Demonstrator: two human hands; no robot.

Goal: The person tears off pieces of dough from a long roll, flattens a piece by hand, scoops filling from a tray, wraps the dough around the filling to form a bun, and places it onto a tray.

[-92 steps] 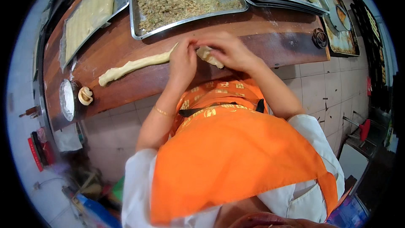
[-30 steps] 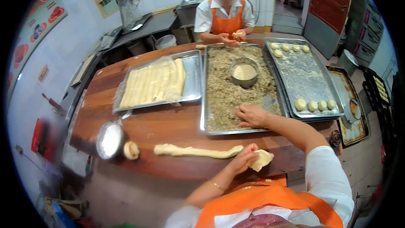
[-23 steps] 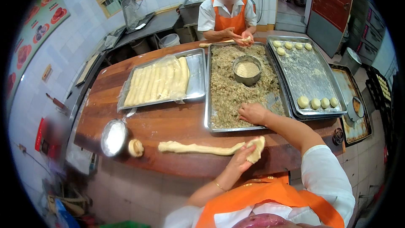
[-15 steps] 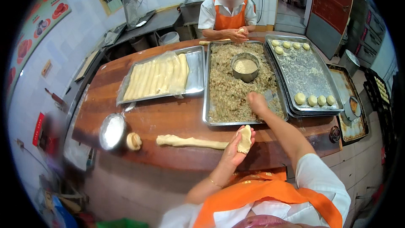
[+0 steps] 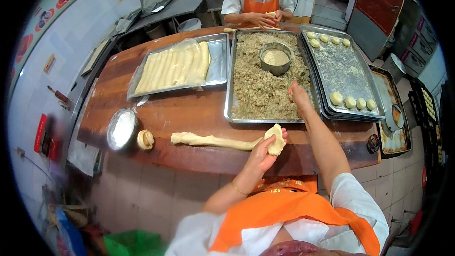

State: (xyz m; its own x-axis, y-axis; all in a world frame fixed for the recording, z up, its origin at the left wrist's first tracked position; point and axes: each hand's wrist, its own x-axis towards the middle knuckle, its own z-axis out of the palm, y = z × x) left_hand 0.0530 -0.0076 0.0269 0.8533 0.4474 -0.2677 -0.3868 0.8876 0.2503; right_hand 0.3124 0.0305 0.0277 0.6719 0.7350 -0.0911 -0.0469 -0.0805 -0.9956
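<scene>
My left hand holds a flattened round of dough above the table's near edge, thumb across its face. Beside it a long rope of dough lies on the wood, its right end reaching behind that hand. Over the right part of a large tray of crumbly filling, my right hand reaches with fingers stretched out, and no lump shows in it. A metal ring-shaped container with pale crumbs inside stands in the filling.
Left sit a tray of plastic-covered dough strips, a flour bowl and a coiled dough piece. Right is a tray stack with dough balls. Across the table, a person in an orange apron handles dough.
My right hand has gone from bunched fingers low in the filling to stretched fingers, slightly right. The dough round in my left hand now shows a wider face. The whole view has shifted a little.
</scene>
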